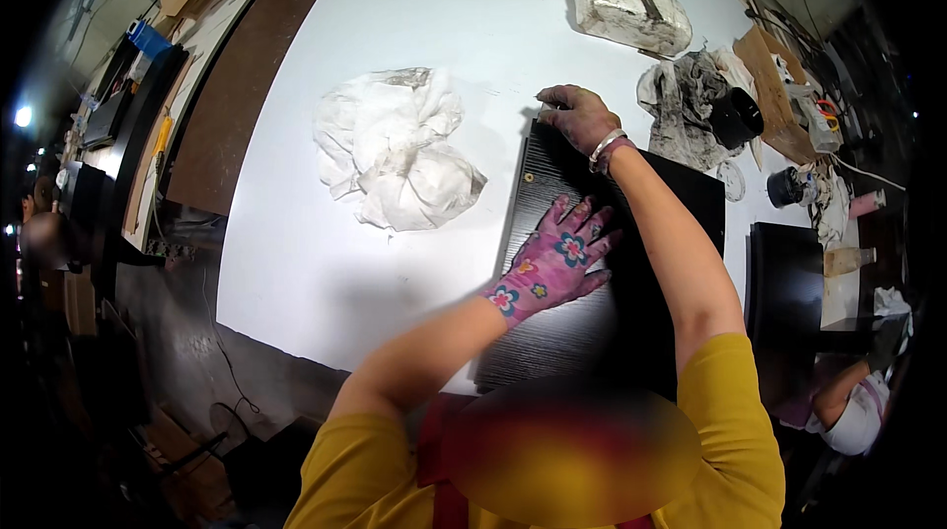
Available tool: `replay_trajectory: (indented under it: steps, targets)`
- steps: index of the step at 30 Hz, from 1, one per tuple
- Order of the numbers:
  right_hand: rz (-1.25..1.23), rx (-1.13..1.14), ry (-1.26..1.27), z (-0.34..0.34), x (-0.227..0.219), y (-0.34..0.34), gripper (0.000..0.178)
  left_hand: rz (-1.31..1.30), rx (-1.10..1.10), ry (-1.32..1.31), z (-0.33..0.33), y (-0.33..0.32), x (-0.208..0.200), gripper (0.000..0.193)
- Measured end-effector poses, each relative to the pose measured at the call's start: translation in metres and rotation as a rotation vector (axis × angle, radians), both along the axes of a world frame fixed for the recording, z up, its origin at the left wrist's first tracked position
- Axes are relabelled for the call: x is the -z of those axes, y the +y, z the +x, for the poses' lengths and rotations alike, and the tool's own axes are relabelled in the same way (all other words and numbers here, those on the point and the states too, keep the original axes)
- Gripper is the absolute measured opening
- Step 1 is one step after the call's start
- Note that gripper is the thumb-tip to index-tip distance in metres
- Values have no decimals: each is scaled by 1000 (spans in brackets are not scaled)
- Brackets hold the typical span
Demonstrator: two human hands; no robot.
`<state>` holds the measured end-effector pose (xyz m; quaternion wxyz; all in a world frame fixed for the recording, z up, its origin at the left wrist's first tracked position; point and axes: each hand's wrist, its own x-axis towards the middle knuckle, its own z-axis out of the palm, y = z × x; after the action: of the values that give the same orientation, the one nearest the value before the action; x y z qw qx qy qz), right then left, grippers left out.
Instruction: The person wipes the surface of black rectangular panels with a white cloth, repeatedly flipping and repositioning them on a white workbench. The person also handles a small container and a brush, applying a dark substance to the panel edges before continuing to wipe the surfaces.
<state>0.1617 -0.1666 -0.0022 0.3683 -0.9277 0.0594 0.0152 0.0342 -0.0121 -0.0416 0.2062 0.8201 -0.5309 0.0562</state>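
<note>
A black wood-grain panel [533,233] lies on the white table in front of me. My left hand [557,258], in a pink glove with a flower print, rests flat on the panel with its fingers spread. At the panel's far left corner is my right hand [580,121], in a stained glove with a band at the wrist. Its fingers and thumb are bent toward each other at the edge; whatever is between them is too small to make out. A brass-coloured round fitting [529,178] sits near the panel's left edge.
A crumpled white cloth [404,149] lies left of the panel. Beyond are a wrapped white block [631,14], stained rags [681,105], a black cup-like container [737,118] and a cardboard box [774,85]. Another person [853,411] is at the lower right.
</note>
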Motion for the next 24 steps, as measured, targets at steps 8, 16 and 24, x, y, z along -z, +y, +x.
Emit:
replay_trajectory:
  steps: [8,16,24]
  targets:
    - [-79,10,164,5,-5,-7,36,5,17,44,3,-2,0,59]
    - [-151,107,41,-72,10,-136,33,129,-4,32,-1,-8,-3,56]
    - [-246,288,-24,-164,9,-264,35,177,-24,36,-3,-16,-12,60]
